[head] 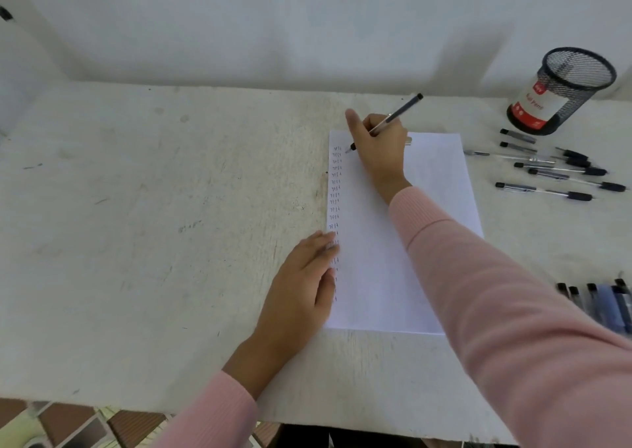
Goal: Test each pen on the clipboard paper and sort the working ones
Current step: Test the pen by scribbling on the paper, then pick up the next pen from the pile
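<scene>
Scuffed table [136, 242] meets white wall [273, 19]; left fingers [318, 247] press paper [372, 276], right fingers [376, 129] grip pen [403, 108]

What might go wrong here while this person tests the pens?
1. The left hand rests on the test marks along the paper; fresh ink may smudge.
2. The right sleeve passes near the pens at the right edge; pulling back may push them toward the loose pens, mixing groups.
3. The right hand holds the pen at the paper's top corner; it may slip off.
</scene>
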